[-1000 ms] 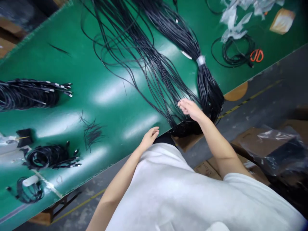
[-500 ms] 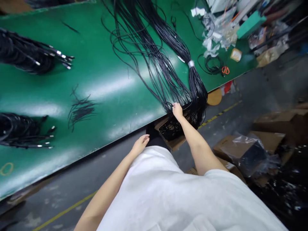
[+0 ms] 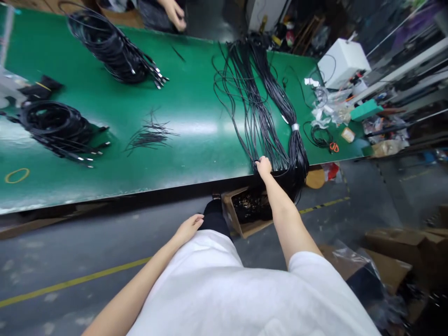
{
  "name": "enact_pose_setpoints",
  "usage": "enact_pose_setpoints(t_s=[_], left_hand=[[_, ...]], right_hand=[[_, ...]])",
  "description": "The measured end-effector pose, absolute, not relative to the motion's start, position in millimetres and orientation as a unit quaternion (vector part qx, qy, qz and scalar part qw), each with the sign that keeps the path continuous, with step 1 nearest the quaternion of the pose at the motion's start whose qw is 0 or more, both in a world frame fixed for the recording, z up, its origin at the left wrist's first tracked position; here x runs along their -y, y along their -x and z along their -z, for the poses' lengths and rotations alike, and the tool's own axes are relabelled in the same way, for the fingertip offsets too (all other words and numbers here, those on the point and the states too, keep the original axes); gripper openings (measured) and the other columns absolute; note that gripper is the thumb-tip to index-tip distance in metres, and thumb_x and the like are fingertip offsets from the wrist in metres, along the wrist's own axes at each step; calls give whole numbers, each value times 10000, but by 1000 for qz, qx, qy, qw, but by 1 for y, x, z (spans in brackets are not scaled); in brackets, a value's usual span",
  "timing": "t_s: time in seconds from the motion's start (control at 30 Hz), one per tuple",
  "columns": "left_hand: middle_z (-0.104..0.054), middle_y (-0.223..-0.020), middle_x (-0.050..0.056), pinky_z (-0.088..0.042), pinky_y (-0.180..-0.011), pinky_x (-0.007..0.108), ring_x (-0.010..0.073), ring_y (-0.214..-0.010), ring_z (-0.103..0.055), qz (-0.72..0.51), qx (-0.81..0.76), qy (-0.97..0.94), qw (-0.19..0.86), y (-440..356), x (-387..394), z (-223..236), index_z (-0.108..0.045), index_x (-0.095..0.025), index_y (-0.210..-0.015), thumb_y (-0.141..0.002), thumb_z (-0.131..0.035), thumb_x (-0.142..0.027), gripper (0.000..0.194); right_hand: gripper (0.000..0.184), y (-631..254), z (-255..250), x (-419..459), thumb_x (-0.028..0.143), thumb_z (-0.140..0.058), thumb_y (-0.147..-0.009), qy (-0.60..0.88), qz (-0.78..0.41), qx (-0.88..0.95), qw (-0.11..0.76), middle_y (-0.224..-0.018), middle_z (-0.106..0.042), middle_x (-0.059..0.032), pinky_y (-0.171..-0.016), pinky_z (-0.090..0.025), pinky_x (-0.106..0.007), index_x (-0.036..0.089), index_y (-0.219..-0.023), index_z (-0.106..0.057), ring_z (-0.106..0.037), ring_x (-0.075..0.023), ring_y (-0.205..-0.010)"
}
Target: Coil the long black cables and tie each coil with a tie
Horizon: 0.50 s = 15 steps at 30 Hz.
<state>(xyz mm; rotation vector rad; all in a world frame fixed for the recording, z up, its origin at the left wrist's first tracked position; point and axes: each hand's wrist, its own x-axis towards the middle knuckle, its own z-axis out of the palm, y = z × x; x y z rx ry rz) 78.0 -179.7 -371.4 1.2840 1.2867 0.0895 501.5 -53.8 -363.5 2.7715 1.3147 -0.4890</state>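
My right hand [image 3: 264, 166] is closed around black cable ends at the near edge of the green table. Those ends belong to a loose spread of long black cables [image 3: 257, 112] running away across the tabletop. Just right of them lies a thicker bundle of black cables [image 3: 283, 105], bound with a white tie, its ends drooping over the edge. My left hand [image 3: 191, 226] hangs low by my dark-trousered thigh, away from the table, fingers loosely extended and nothing visible in it.
Coiled cable bundles [image 3: 105, 46] [image 3: 56, 123] and a heap of short black strips [image 3: 152, 135] lie leftward. Orange-handled scissors [image 3: 334, 147] and a white box [image 3: 343, 64] are at right. A carton [image 3: 254, 228] stands below the edge. Across the table shows another person's hand [image 3: 174, 15].
The view has turned and pulled back, showing more of the far side and left end. My right hand stays at the cable ends; my left hand remains low by my thigh.
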Motion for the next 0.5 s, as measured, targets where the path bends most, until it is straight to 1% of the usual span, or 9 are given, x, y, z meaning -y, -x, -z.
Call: enact_pose_setpoints(t_s=[0.07,0.13,0.2,0.23,0.3,0.37,0.43,0.47,0.5], left_hand=[[-738,-1098,82,-496,-989,423,268,-1046,-685,-39,-576,-557,597,-73,177,368,-681,-215,-1055,-810,-543,-370,322],[-733,-1116,80,-498,-989,414,266,-1056,-683,-34,-583,-559,588,-72,172,361,-681,-218,-1043,-814,-548,-355,298],[-724,-1137,82,-491,-1001,401,258,-1076,-676,-27,-576,-564,591,-79,167,354,-676,-215,-1049,-831,-537,-338,286],[-720,-1139,89,-487,-1008,397,252,-1079,-674,-25,-569,-569,593,-85,164,351,-669,-208,-1067,-844,-522,-328,293],[-700,-1164,110,-481,-1016,403,245,-1088,-665,-35,-546,-594,589,-102,160,347,-637,-189,-1155,-865,-491,-304,344],[-644,-1266,134,-461,-1044,426,250,-1163,-626,-68,-501,-637,583,-126,156,341,-563,-181,-1290,-860,-515,-298,448],[-528,-1423,157,-394,-1114,464,279,-1312,-516,-111,-432,-684,577,-153,151,330,-476,-191,-1396,-811,-619,-323,616],[-467,-1483,160,-347,-1149,480,297,-1375,-448,-129,-381,-708,580,-167,149,323,-455,-200,-1418,-762,-691,-344,712],[-439,-1507,155,-307,-1174,486,311,-1409,-400,-139,-318,-729,590,-180,148,314,-466,-212,-1416,-713,-750,-360,772]], right_hand=[[279,-501,355,47,196,-460,-921,-889,172,-424,27,-1161,-611,-216,-864,-439,-333,97,-1164,-554,-590,-249,-1053],[307,-502,342,43,122,-416,-901,-885,179,-428,31,-1148,-608,-263,-874,-434,-352,53,-1173,-539,-599,-267,-1052],[343,-496,325,44,90,-379,-889,-880,183,-438,30,-1154,-596,-300,-875,-428,-365,21,-1201,-506,-602,-283,-1059],[344,-490,315,47,94,-371,-891,-874,191,-447,27,-1127,-609,-294,-864,-429,-360,21,-1202,-499,-611,-281,-1039],[305,-467,294,61,125,-370,-908,-849,226,-478,20,-1001,-665,-218,-820,-433,-324,68,-1171,-514,-636,-247,-941],[227,-433,273,89,171,-392,-924,-803,277,-527,10,-844,-686,-100,-766,-430,-273,152,-1086,-550,-638,-193,-815],[118,-400,254,128,223,-461,-909,-744,330,-581,2,-742,-660,-14,-714,-418,-234,213,-959,-567,-612,-151,-722],[50,-387,244,151,250,-525,-874,-716,353,-603,1,-713,-643,11,-683,-410,-224,227,-889,-567,-593,-139,-682],[41,-379,234,174,271,-563,-842,-678,382,-627,-7,-682,-618,25,-653,-401,-227,232,-832,-555,-565,-132,-641]])
